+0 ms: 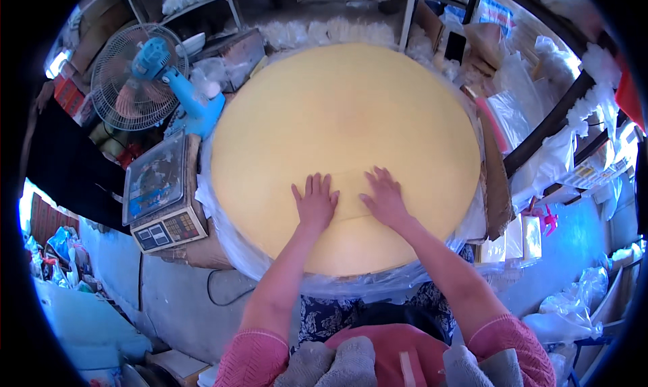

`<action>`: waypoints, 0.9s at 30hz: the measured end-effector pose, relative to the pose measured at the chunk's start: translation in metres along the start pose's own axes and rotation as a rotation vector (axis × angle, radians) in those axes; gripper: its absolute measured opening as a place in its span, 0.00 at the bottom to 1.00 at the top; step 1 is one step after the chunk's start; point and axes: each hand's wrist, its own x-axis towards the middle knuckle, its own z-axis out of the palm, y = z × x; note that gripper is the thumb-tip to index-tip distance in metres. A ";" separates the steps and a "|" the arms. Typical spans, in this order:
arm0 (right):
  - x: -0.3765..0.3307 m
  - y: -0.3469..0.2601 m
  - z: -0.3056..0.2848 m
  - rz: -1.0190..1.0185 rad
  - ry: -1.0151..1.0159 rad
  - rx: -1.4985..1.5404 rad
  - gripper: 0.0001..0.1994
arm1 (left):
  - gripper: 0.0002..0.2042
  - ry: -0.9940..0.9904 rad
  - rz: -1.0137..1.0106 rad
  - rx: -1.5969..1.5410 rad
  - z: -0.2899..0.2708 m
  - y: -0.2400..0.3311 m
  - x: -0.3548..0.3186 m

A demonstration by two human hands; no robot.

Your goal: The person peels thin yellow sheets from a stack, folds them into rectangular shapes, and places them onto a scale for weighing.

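Disc (344,117), broad, round and pale yellow, is faintly lined near its front; left hand (316,205) and right hand (385,198) lie palm-down on it, spread open, gripping nothing.

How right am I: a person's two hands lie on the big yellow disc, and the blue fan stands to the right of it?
Not quite: the blue fan stands to the left of the big yellow disc, as the head view shows. The left hand and right hand do lie on it.
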 end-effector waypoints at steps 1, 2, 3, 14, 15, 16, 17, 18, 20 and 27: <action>-0.007 0.010 -0.007 -0.047 0.186 0.043 0.28 | 0.29 -0.080 -0.068 0.040 -0.012 0.012 -0.003; -0.019 0.017 -0.012 0.186 0.068 0.130 0.25 | 0.30 -0.160 -0.138 0.081 -0.022 0.019 -0.007; -0.034 0.001 -0.029 0.412 -0.061 0.224 0.23 | 0.32 -0.140 -0.151 0.074 -0.029 0.017 -0.016; -0.070 -0.052 0.036 0.471 -0.140 1.478 0.23 | 0.30 -0.331 -0.544 -1.378 -0.085 0.008 -0.107; -0.069 -0.071 0.034 0.380 -0.180 1.552 0.23 | 0.34 -0.189 -0.648 -1.936 -0.099 -0.001 -0.118; -0.066 -0.089 0.025 0.376 -0.198 1.550 0.23 | 0.34 -0.173 -0.659 -1.935 -0.105 -0.013 -0.123; -0.063 -0.105 0.014 0.361 -0.313 1.427 0.23 | 0.38 -0.006 -0.631 -1.867 -0.110 -0.028 -0.128; -0.061 -0.120 0.005 0.342 -0.419 1.301 0.24 | 0.42 0.154 -0.597 -1.790 -0.116 -0.046 -0.131; -0.064 -0.128 -0.006 0.274 -0.425 1.224 0.24 | 0.44 0.345 -0.553 -1.747 -0.131 -0.105 -0.129; -0.108 -0.003 -0.011 0.250 -0.242 0.885 0.18 | 0.41 0.661 -0.649 -1.334 -0.207 -0.329 -0.076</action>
